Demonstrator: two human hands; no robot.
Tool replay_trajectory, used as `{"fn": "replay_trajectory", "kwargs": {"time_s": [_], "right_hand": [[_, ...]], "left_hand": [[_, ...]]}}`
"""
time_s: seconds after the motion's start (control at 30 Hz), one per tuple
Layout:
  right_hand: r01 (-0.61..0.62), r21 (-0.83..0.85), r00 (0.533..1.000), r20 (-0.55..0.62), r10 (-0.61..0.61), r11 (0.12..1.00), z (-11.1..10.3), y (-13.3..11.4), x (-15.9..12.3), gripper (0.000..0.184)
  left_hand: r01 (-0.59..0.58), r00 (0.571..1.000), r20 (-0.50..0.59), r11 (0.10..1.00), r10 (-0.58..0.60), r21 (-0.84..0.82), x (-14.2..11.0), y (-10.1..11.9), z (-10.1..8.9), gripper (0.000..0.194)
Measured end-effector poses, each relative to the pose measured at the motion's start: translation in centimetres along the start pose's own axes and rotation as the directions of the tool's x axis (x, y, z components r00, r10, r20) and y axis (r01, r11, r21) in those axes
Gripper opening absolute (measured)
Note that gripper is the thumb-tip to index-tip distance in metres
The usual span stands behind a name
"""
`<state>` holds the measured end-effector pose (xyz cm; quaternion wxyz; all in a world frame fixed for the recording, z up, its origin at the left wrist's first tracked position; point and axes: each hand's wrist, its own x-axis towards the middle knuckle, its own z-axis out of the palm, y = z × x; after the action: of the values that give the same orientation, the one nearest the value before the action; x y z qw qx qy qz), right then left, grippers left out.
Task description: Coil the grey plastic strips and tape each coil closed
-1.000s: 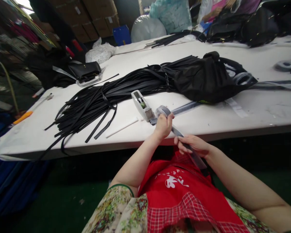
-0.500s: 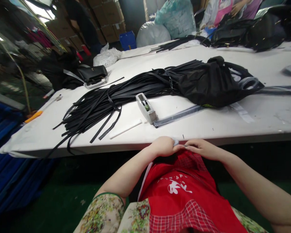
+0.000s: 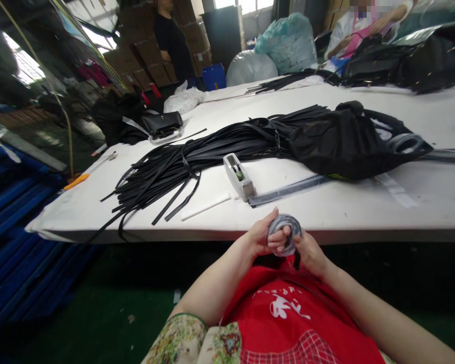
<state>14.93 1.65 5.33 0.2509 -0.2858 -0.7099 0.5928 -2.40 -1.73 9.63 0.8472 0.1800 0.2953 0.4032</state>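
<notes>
Both my hands meet just below the front edge of the white table (image 3: pixel 326 212), over my red apron. A small grey coil of wound strap (image 3: pixel 285 227) sits between them. My left hand (image 3: pixel 263 237) grips the coil from the left with its fingers curled on it. My right hand (image 3: pixel 307 253) closes on it from the right, and a short dark strap end hangs beneath. A white tape dispenser (image 3: pixel 238 176) stands on the table just beyond my hands, with a long grey strip (image 3: pixel 288 189) lying beside it.
A big bundle of black straps (image 3: pixel 197 156) runs across the table into a black bag (image 3: pixel 349 141). A white stick (image 3: pixel 205 207) lies near the front edge. Black bags sit at the far left and back right. Other people stand or sit behind the table. Blue panels are at the left.
My hands dropped from the dispenser to my lap, then rose slightly; the loose grey strap I was pulling is now wound into a small coil between them. The view has tilted up.
</notes>
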Motion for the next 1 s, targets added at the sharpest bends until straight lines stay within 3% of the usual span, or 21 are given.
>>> {"fn": "replay_trajectory", "kwargs": {"time_s": [0.1, 0.17, 0.23, 0.33, 0.37, 0.43, 0.5, 0.53, 0.63, 0.77, 0.83, 0.87, 0.9, 1.0], "right_hand": [[-0.077, 0.142, 0.996, -0.038, 0.083, 0.987, 1.0, -0.2, 0.3, 0.054], [-0.119, 0.135, 0.992, 0.046, 0.113, 0.984, 0.2, -0.6, 0.7, 0.05], [-0.098, 0.007, 0.982, 0.161, 0.095, 0.995, -1.6, -1.3, 1.0, 0.048], [-0.035, -0.232, 0.904, 0.408, 0.129, 0.972, -4.3, -2.3, 1.2, 0.041], [-0.021, -0.283, 0.868, 0.472, 0.158, 0.959, -4.8, -2.4, 1.2, 0.038], [0.005, -0.338, 0.815, 0.546, 0.192, 0.941, -5.2, -2.4, 1.3, 0.031], [0.011, -0.333, 0.828, 0.532, 0.178, 0.943, -4.9, -2.2, 1.5, 0.028], [0.002, -0.316, 0.848, 0.504, 0.166, 0.949, -4.7, -2.0, 1.6, 0.029], [-0.055, -0.276, 0.912, 0.376, 0.161, 0.959, -3.9, -1.5, 1.8, 0.037], [-0.122, -0.338, 0.959, 0.202, 0.198, 0.933, -3.0, -0.9, 1.5, 0.045], [-0.147, -0.352, 0.965, 0.155, 0.212, 0.924, -2.8, -0.7, 1.5, 0.046], [-0.149, -0.351, 0.961, 0.168, 0.219, 0.924, -2.8, -0.8, 1.6, 0.044], [-0.144, -0.346, 0.955, 0.199, 0.222, 0.927, -3.0, -1.0, 1.7, 0.041], [-0.111, -0.323, 0.902, 0.365, 0.232, 0.94, -3.7, -2.2, 2.1, 0.031]], "left_hand": [[-0.134, 0.988, -0.086, 0.984, 0.124, -0.115, 0.7, -1.0, -0.2, 0.073], [-0.173, 0.977, -0.137, 0.984, 0.165, -0.051, 0.8, -1.7, -0.8, 0.069], [-0.206, 0.933, -0.246, 0.952, 0.261, 0.228, 0.7, -2.3, -1.5, 0.068], [-0.154, 0.826, -0.34, 0.761, 0.449, 0.63, 0.3, -2.7, -2.1, 0.057], [-0.128, 0.828, -0.311, 0.697, 0.466, 0.705, 0.2, -2.7, -2.1, 0.051], [-0.099, 0.886, -0.194, 0.582, 0.42, 0.807, 0.1, -2.7, -1.6, 0.043], [-0.09, 0.918, -0.108, 0.463, 0.383, 0.882, 0.2, -2.8, -1.0, 0.039], [-0.086, 0.91, -0.109, 0.44, 0.4, 0.894, 0.3, -2.8, -0.8, 0.04], [-0.103, 0.8, -0.231, 0.507, 0.553, 0.856, 0.7, -3.1, -0.5, 0.04], [-0.197, 0.56, -0.44, 0.628, 0.702, 0.753, 1.4, -4.3, -0.6, 0.032], [-0.223, 0.473, -0.511, 0.659, 0.718, 0.718, 1.5, -4.9, -0.7, 0.033], [-0.222, 0.473, -0.511, 0.659, 0.717, 0.719, 1.4, -5.0, -0.7, 0.035], [-0.208, 0.504, -0.484, 0.645, 0.715, 0.735, 1.1, -5.1, -0.6, 0.035], [-0.109, 0.67, -0.317, 0.512, 0.671, 0.852, -0.4, -4.8, 0.1, 0.03]]}}
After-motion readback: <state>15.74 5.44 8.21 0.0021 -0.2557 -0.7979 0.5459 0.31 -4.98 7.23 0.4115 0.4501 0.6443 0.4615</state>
